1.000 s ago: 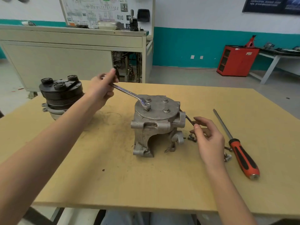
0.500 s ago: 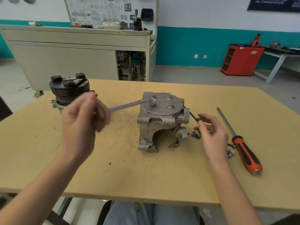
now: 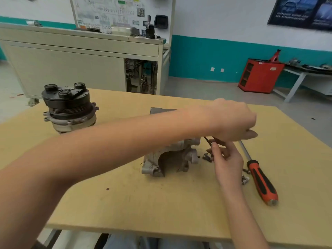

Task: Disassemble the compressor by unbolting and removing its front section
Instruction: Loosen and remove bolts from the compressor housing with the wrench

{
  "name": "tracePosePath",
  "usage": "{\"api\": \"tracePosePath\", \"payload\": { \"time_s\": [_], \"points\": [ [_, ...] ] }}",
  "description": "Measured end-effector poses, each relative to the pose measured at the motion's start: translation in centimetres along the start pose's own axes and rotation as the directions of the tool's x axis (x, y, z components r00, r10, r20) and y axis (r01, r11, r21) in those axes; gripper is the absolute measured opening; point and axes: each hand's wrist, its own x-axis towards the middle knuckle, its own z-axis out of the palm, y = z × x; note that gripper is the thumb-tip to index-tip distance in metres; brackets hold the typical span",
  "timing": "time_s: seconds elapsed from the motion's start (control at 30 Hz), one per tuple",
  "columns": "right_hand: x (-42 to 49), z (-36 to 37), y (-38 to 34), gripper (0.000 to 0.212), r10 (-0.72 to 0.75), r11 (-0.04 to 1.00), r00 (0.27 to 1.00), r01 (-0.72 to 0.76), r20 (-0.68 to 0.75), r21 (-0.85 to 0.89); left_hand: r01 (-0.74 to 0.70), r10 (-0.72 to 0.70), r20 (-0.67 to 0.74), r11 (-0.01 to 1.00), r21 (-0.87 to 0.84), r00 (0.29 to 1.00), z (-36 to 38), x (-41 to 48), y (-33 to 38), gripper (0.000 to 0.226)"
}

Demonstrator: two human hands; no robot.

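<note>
At the left of the table (image 3: pixel 125 203) a black pulley unit (image 3: pixel 66 105) stands on its own, well apart from the work. The compressor body (image 3: pixel 170 159) stands upright mid-table. Its top face is almost wholly hidden under the left forearm, which crosses over it. The left hand (image 3: pixel 231 121) hangs just past the body's right side, blurred by motion, and I cannot tell whether its fingers are curled on a tool. Below it the right hand (image 3: pixel 227 164) pinches a thin dark key (image 3: pixel 207 140) between thumb and fingertips, with the key's far end near the body's upper right lug. Loose bolts (image 3: pixel 206 156) lie just beside that hand, and an orange-handled screwdriver (image 3: pixel 261 182) lies further right. To do this step well, I judge the key should be seated fully before turning, the body steadied against tipping, and each freed bolt set with the others.
</note>
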Motion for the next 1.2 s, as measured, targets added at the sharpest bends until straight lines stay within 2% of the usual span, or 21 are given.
{"api": "tracePosePath", "payload": {
  "time_s": [0.13,0.23,0.3,0.4,0.5,0.6,0.67,0.77,0.83,0.93,1.03,1.1,1.2],
  "points": [
    [0.0,0.1,0.1,0.024,-0.033,0.998,0.999,0.033,-0.005,0.049,0.174,-0.166,0.076,0.978,-0.115,0.983,2.4,5.8,-5.7,0.043],
    [0.1,0.0,0.2,0.029,-0.041,0.998,0.999,0.042,-0.009,0.037,0.394,-0.391,0.051,0.912,-0.112,0.919,4.3,6.3,-10.9,0.023],
    [0.1,0.0,0.1,0.033,-0.046,0.998,0.999,0.047,-0.014,0.039,0.544,-0.546,-0.009,0.836,-0.067,0.838,5.4,4.9,-14.0,0.006],
    [0.0,0.1,0.0,0.040,-0.054,0.997,0.998,0.054,-0.013,0.053,0.705,-0.705,-0.027,0.709,-0.031,0.708,6.2,1.2,-18.1,0.011],
    [-0.2,0.2,-0.2,0.041,-0.083,0.995,0.997,0.083,-0.002,0.056,0.810,-0.825,-0.040,0.562,-0.166,0.564,6.7,-4.1,-21.4,0.022],
    [-0.3,0.1,-0.3,0.039,-0.111,0.992,0.994,0.110,0.018,0.059,0.802,-0.878,-0.173,0.479,-0.356,0.447,7.4,-10.4,-21.7,0.035],
    [-0.4,0.2,-0.3,0.040,-0.113,0.992,0.993,0.111,0.022,0.066,0.767,-0.844,-0.357,0.521,-0.374,0.399,8.2,-14.3,-20.2,0.036],
    [-0.3,0.2,-0.2,0.042,-0.106,0.992,0.994,0.104,0.022,0.074,0.643,-0.650,-0.624,0.709,-0.290,0.434,8.6,-18.5,-17.3,0.032],
    [-0.3,0.2,-0.2,0.042,-0.113,0.991,0.993,0.112,0.018,0.069,0.523,-0.523,-0.718,0.813,-0.256,0.460,8.6,-20.6,-15.8,0.035],
    [-0.3,0.2,0.1,0.043,-0.119,0.990,0.993,0.117,0.015,0.075,0.351,-0.364,-0.780,0.915,-0.199,0.508,8.4,-22.9,-13.6,0.041],
    [-0.2,0.2,0.1,0.044,-0.117,0.990,0.993,0.115,0.018,0.085,0.174,-0.194,-0.779,0.978,-0.111,0.595,7.1,-23.9,-11.0,0.040],
    [-0.2,0.3,0.1,0.045,-0.112,0.990,0.994,0.109,0.019,0.089,0.003,-0.032,-0.759,0.999,-0.039,0.650,5.9,-23.8,-9.0,0.035],
    [-0.3,0.1,0.1,0.045,-0.111,0.989,0.994,0.109,0.018,0.099,-0.202,0.176,-0.683,0.978,0.043,0.709,3.8,-21.7,-5.7,0.029]
  ]
}}
